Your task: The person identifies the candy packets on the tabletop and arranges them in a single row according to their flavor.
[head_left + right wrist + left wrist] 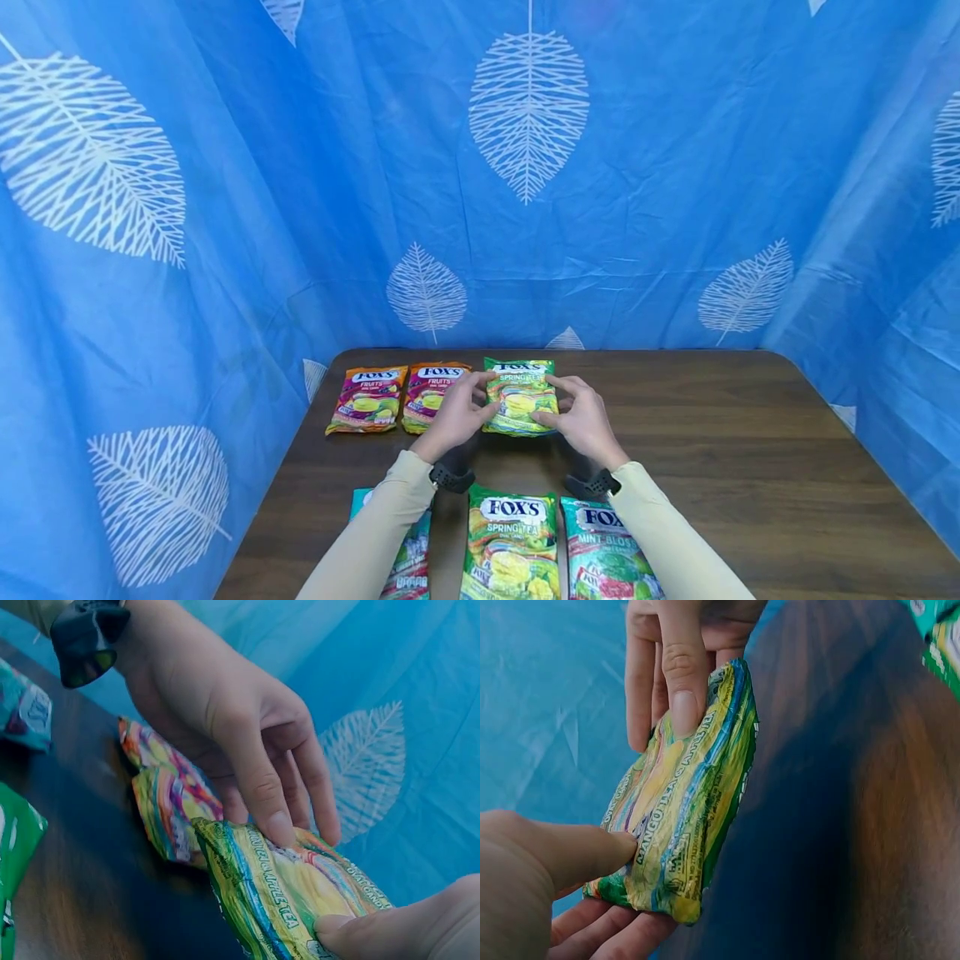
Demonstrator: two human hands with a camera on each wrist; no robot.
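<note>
Spring Tea bag (519,402), held up near the far edge of a wooden table (720,450) that, from where we stand, stretches wide rightward; three bags (512,546) lie nearer, two Fruits bags (367,402) leftward; left hand (454,417) and right hand (588,419) pinch opposite sides.

Left of the held Spring Tea bag (517,392), the neighbouring Fruits bag (431,390) is partly hidden by the left hand (456,412). On its near side, the head view's edge cuts off a green bag (512,542), a teal bag (412,564) half covered by the left sleeve (375,533), and a Mint bag (609,550) whose name slips behind the right sleeve (667,529).
</note>
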